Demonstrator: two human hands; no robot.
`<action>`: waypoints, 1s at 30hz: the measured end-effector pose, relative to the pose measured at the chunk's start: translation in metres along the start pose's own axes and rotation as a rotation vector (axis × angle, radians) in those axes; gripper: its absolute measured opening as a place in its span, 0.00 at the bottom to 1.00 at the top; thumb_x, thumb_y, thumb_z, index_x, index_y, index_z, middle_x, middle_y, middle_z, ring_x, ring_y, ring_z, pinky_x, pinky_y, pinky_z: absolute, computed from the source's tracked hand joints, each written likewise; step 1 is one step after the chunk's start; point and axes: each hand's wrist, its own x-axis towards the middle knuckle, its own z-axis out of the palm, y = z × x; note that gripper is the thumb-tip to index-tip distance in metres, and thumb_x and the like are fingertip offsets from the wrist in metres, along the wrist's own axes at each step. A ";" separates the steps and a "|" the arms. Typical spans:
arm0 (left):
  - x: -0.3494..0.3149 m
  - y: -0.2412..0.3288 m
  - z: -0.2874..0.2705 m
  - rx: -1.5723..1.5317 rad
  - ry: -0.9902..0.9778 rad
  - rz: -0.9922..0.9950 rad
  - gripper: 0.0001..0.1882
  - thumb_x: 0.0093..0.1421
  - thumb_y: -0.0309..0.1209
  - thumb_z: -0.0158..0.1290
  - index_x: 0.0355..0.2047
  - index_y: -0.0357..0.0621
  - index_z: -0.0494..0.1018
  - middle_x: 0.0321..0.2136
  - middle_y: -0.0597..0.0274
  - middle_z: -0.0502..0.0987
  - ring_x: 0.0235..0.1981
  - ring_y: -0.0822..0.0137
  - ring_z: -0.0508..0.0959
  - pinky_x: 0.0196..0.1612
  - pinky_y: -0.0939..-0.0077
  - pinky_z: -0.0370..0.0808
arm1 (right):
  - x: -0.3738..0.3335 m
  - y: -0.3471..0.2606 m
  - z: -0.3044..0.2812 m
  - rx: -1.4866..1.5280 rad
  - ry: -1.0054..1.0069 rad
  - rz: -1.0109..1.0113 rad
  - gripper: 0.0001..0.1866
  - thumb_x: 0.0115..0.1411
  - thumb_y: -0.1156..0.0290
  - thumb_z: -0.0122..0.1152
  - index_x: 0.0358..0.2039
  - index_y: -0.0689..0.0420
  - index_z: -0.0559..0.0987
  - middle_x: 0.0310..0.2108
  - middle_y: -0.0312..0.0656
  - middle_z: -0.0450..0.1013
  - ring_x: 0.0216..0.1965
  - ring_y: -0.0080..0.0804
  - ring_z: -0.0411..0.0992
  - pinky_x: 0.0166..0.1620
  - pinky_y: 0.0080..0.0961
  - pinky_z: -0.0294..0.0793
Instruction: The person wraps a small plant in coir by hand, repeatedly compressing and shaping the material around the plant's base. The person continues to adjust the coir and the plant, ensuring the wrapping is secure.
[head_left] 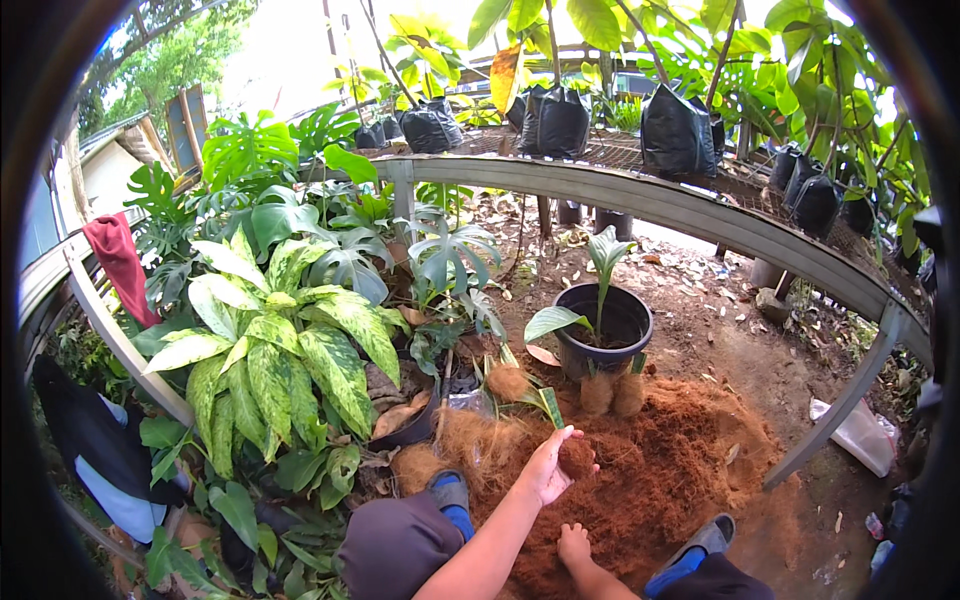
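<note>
My left hand (548, 468) is closed round a rounded clump of brown coir (576, 457). Just beyond its fingers a green, pale-edged leaf (552, 408) sticks up; whether it joins the clump I cannot tell. Low down at the near side of a loose reddish-brown coir heap (680, 450), my right hand (574, 546) has its fingers curled toward the coir, and what they hold is hidden. Past the heap stands a black pot (636, 345) with a broad-leaved young plant (605, 262). Two fibrous brown balls (597, 394) rest against its front, and another fibre ball (507, 381) lies left of it.
A variegated leafy plant (280, 340) fills the left side. A curved metal rail (590, 185) crosses behind the pot, with black plant bags (562, 122) beyond it. The rail's slanted leg (835, 435) and a clear plastic bag (865, 437) are at right. My sandalled feet flank the heap.
</note>
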 end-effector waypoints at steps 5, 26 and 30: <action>-0.001 -0.004 0.003 0.028 0.037 0.009 0.21 0.72 0.52 0.49 0.45 0.46 0.74 0.37 0.49 0.82 0.41 0.52 0.83 0.48 0.52 0.82 | 0.022 0.014 0.004 0.380 0.095 0.099 0.19 0.69 0.57 0.55 0.42 0.63 0.79 0.42 0.58 0.76 0.46 0.55 0.77 0.50 0.48 0.76; 0.004 -0.020 -0.010 -0.019 0.401 0.163 0.24 0.69 0.58 0.52 0.38 0.49 0.73 0.34 0.56 0.80 0.38 0.57 0.81 0.45 0.58 0.80 | -0.029 -0.121 -0.290 2.192 -0.076 -0.324 0.20 0.74 0.48 0.47 0.29 0.48 0.70 0.21 0.31 0.63 0.18 0.24 0.60 0.21 0.26 0.57; 0.007 -0.024 -0.011 -0.095 0.359 0.155 0.28 0.70 0.61 0.47 0.40 0.46 0.74 0.40 0.55 0.81 0.43 0.58 0.82 0.50 0.60 0.79 | -0.050 -0.151 -0.298 2.131 0.198 -0.378 0.19 0.74 0.51 0.49 0.32 0.51 0.72 0.24 0.35 0.68 0.24 0.29 0.67 0.29 0.31 0.68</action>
